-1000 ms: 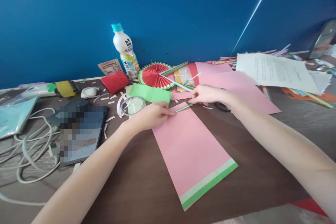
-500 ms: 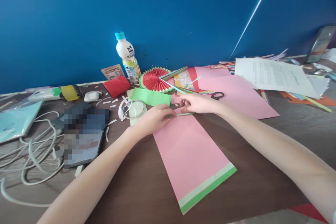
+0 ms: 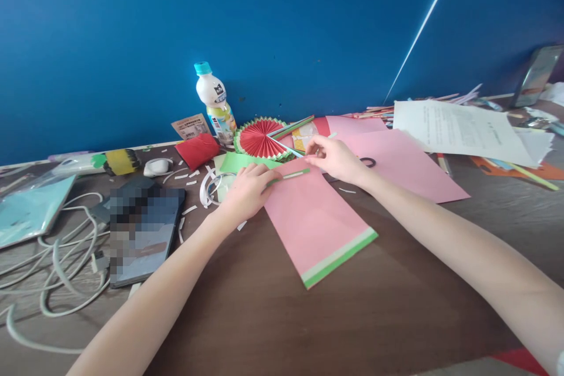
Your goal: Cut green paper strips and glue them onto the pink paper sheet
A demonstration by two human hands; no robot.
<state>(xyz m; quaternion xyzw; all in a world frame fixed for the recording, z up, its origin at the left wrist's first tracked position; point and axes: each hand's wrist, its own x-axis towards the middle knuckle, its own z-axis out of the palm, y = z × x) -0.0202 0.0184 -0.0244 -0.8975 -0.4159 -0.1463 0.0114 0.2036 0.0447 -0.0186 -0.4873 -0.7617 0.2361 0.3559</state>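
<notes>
folding seems in hand: left hand (image 3: 250, 189) and right hand (image 3: 337, 158) at far end of paper (image 3: 317, 211), fingers curled, grips unclear. calls for even edges.

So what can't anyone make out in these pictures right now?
All in the head view:
- green-and-white strip: left end, behind the left hand
- black loop: remainder, behind the right hand
- printed sheet: words too small, blurred
- dark slab: pixelated
- red piece: cut off by bottom edge
</notes>
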